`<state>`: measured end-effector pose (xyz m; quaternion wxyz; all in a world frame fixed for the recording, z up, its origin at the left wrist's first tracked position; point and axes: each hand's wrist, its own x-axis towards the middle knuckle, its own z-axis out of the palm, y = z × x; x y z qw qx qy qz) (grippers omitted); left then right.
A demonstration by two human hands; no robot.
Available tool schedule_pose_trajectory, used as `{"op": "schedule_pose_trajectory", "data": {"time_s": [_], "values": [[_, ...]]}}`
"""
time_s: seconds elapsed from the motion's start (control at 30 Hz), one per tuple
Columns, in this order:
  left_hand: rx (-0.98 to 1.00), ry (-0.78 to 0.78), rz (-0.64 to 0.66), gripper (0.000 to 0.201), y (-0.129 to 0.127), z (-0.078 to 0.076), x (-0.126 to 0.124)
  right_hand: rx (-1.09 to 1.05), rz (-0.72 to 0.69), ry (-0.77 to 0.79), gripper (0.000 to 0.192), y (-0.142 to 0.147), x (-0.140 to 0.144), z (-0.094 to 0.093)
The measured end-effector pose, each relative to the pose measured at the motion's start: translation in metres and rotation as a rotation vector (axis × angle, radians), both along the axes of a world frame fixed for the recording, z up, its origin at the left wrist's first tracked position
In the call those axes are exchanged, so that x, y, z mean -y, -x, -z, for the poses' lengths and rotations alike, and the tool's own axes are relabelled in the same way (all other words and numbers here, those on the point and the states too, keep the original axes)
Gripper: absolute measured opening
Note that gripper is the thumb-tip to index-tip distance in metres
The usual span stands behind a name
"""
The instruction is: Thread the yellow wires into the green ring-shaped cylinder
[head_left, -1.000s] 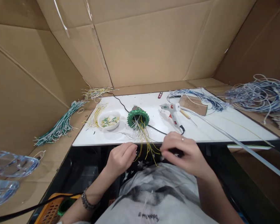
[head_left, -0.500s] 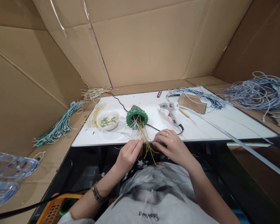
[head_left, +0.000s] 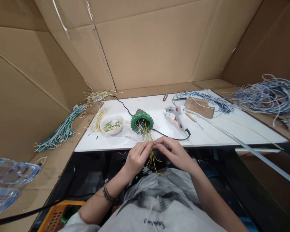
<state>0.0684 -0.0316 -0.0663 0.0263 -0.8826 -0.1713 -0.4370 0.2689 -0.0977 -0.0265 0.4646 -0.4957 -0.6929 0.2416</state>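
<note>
Left hand [head_left: 138, 157] pinches yellow wires [head_left: 152, 155], right hand [head_left: 175, 152] pinches thin dark strand [head_left: 154, 140] | green-rimmed bell [head_left: 141, 116] lies sideways on white tabletop [head_left: 222, 132], wires trailing out | step: seemingly bunching wires | next calls for: steady pinch

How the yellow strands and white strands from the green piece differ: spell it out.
The yellow strands bunch together at the hands, while the white strands splay loosely over the tabletop. The yellow strands hang past the tabletop's front edge; most white strands appear to end before it. Both come out of the green piece.
</note>
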Motion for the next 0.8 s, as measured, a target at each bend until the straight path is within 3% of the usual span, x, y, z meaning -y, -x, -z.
{"op": "schedule_pose_trajectory", "data": {"time_s": [0.23, 0.53, 0.8], "values": [[0.105, 0.114, -0.008, 0.03, -0.004, -0.006, 0.0, -0.288, -0.048, 0.08, 0.028, 0.003, 0.0, -0.005], [0.238, 0.342, 0.006, 0.018, -0.003, -0.008, 0.001, -0.423, -0.036, 0.152, 0.028, 0.007, 0.0, -0.005], [0.331, 0.261, -0.045, 0.012, -0.007, -0.016, 0.004, -0.42, -0.004, 0.114, 0.032, 0.009, -0.001, -0.006]]}}
